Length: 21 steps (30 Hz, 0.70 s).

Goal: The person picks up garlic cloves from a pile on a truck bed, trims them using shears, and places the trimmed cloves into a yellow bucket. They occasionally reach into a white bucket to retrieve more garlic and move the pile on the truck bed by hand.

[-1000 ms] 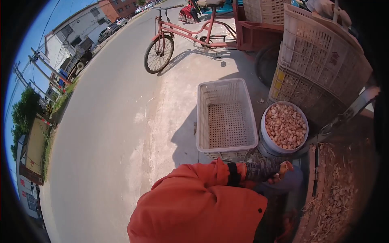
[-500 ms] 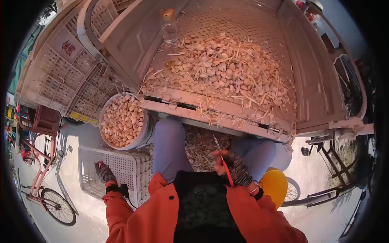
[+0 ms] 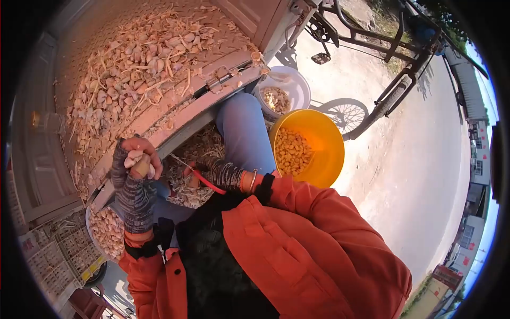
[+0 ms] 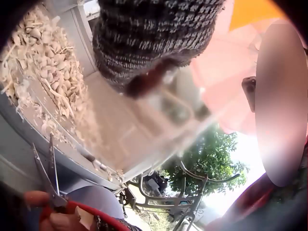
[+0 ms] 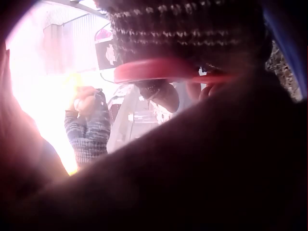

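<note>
In the head view the left hand (image 3: 134,181), in a grey knitted fingerless glove, is raised at the truck bed's edge with its fingers curled round several garlic cloves (image 3: 139,164). The right hand (image 3: 220,173), gloved alike, holds red-handled scissors (image 3: 210,182) low over the dry peelings between the knees. The left wrist view shows the scissors' blades (image 4: 52,173) spread apart, with the right hand (image 4: 62,219) round the handles and a pale piece beside its fingers. In the right wrist view a red handle (image 5: 154,70) crosses below the glove; the left hand (image 5: 87,118) stands farther off.
A heap of garlic (image 3: 143,69) with stalks covers the metal truck bed. Beside the right knee stand a yellow bucket (image 3: 329,146) of peeled cloves and a white bucket (image 3: 297,85). A full bucket of garlic (image 3: 106,231) and crates (image 3: 50,260) are at lower left.
The view has swung from the street and crates to the truck bed and yellow bucket. The left hand, at the crate half a second ago, is now raised with cloves; the right hand still holds the scissors.
</note>
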Available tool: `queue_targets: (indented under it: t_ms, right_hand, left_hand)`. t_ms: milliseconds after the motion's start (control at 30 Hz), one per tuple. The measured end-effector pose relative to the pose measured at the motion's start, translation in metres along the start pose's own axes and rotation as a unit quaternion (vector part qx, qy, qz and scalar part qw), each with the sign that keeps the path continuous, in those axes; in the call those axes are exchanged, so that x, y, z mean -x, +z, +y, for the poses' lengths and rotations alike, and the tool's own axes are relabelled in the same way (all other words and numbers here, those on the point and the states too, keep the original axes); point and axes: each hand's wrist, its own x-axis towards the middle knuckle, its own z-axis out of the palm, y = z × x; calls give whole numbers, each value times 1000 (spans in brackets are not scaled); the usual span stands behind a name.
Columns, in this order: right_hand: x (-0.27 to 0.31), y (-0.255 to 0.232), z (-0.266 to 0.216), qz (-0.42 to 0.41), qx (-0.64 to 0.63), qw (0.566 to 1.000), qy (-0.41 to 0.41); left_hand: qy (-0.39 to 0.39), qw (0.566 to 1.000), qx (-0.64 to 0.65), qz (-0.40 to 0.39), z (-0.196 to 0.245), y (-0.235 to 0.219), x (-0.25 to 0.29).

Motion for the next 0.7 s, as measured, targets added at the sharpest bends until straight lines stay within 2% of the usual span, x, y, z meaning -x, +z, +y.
queue_targets:
  t_ms: [33, 67, 100, 133, 167, 200, 233, 267, 300, 333, 400, 433, 467, 500, 533, 567, 600, 633, 667, 700]
  right_hand:
    - [9, -6, -2, 12, 110, 994, -4]
    - [19, -12, -6, 3, -11, 999, -42]
    - [19, -11, 13, 5, -179, 984, 19]
    - [23, -14, 9, 37, -285, 956, 59]
    - [-5, -35, 81, -34, -373, 921, 107]
    - [5, -42, 76, -27, -388, 917, 84]
    - [9, -45, 71, -31, -292, 955, 41]
    - [5, -47, 68, -34, -348, 934, 77]
    - [6, -43, 48, -17, -337, 935, 107]
    - [-2, -41, 47, -33, -331, 936, 110]
    - [-12, -47, 48, -71, -343, 921, 171]
    - [-21, -54, 60, -78, -327, 916, 220]
    - [-27, -48, 58, -66, -325, 918, 217]
    - [-30, -43, 58, -61, -349, 908, 224]
    - [-29, -38, 53, -46, -376, 897, 226]
    - [-26, -37, 48, -9, -378, 901, 212]
    - [-27, -33, 42, -13, -317, 925, 211]
    - [-28, -29, 37, -25, -255, 942, 215]
    - [-29, -24, 29, -8, -254, 944, 211]
    - [-31, -21, 19, 2, -301, 924, 234]
  left_hand:
    - [-35, 998, 43, -19, 3, 33, -17]
    - [-41, 979, 187, -69, 0, 51, -27]
    - [-49, 967, 247, -31, 12, 73, -22]
    - [-67, 965, 254, -23, 17, 71, -17]
    - [-65, 966, 252, 9, 22, 63, -6]
    - [-48, 960, 272, 43, 14, 39, 3]
    - [-26, 959, 264, 102, 4, 4, 15]
    - [5, 948, 242, 207, 11, -22, 35]
    - [23, 942, 169, 290, 8, -60, 60]
    - [38, 910, 91, 402, 9, -94, 87]
    - [85, 821, 0, 564, 15, -162, 143]
    - [89, 771, -82, 626, 21, -193, 168]
    - [97, 737, -103, 660, 27, -221, 185]
    - [105, 723, -140, 668, 22, -260, 202]
    - [69, 725, -188, 659, 15, -301, 219]
    - [1, 707, -247, 662, 9, -326, 224]
    - [-61, 681, -309, 661, 0, -347, 228]
    - [-148, 649, -413, 622, -7, -368, 238]
    - [-228, 596, -513, 574, -17, -377, 245]
    - [-192, 573, -577, 549, -13, -351, 235]
